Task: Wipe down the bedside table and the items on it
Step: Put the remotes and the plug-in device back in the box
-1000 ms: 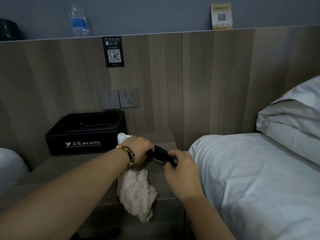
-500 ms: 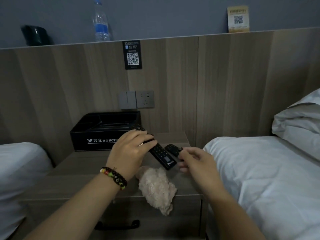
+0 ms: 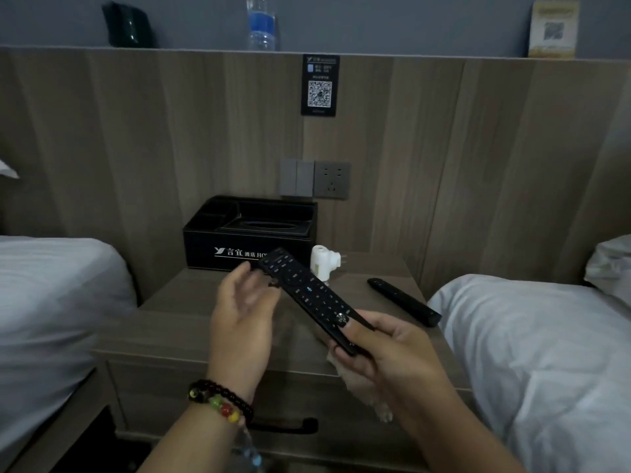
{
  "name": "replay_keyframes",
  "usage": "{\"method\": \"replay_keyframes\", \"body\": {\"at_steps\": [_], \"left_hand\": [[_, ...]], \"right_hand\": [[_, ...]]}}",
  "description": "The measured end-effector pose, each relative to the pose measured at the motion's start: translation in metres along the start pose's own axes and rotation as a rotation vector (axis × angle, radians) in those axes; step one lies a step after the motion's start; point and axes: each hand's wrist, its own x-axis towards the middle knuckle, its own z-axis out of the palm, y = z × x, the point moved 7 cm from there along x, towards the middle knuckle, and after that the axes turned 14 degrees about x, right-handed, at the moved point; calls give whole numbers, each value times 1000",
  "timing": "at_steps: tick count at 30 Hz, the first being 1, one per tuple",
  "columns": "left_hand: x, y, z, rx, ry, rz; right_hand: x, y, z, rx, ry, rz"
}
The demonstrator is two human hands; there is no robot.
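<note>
A white-sheeted bed (image 3: 51, 302) fills the left, and against the wood-grain headboard panel (image 3: 170, 131) stands the grey-brown laminate counter (image 3: 177, 315), a black handle on its drawer front. At its back sits a glossy black tissue box (image 3: 251, 233) with white hotel lettering, and just right of it a small white plug-in device (image 3: 322, 261). The left hand (image 3: 242, 319), beaded bracelet at the wrist, hovers with fingers spread and loose, holding nothing; half a second ago it gripped the long black remote (image 3: 307, 295). The right hand (image 3: 392, 356) now has that remote, its grip curled round the near end, with a bit of pale fuzzy cloth (image 3: 355, 377) showing beneath the fingers. A slimmer black remote (image 3: 403, 302) lies flat on the counter's right edge, beside the second bed (image 3: 546, 353).
</note>
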Motion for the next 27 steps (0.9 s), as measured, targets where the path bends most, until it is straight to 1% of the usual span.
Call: {"method": "replay_keyframes", "body": {"at_steps": [1,2,3,4,5,7,9,11,13,15,18,20,23,25,27], "left_hand": [[-4,-4,10,-119,-123,-100],[-8,-6,17,-169,-226,-147],[-13,-5,22,-171,-299,-145],[-15,-3,24,-157,-333,-120],[-15,-1,24,-152,-352,-93],[-9,4,21,-166,-369,-39],[-1,7,12,-139,-346,29],[6,9,3,-3,-315,152],[9,10,0,129,-322,253],[12,3,1,167,-348,249],[16,-11,2,159,-368,173],[26,-18,0,132,-347,138],[49,-21,-5,63,-249,125],[63,-24,-11,-17,-147,102],[73,-30,-13,-74,-64,52]], "right_hand": [[-2,4,5,-2,2,-4],[-2,8,8,-33,-1,-18],[-2,12,11,-74,-7,-36],[-2,14,12,-116,-7,-61],[-2,17,12,-166,3,-84],[-5,14,14,-343,46,-155],[-9,-4,20,-459,76,-314],[-13,-35,36,-492,58,-522],[-3,-59,62,-555,-9,-620],[20,-65,97,-758,-126,-593],[55,-52,141,-1100,-327,-471],[70,-46,160,-1198,-409,-416],[88,-47,176,-1120,-458,-323],[104,-53,184,-1010,-436,-240],[124,-63,190,-960,-374,-229]]}}
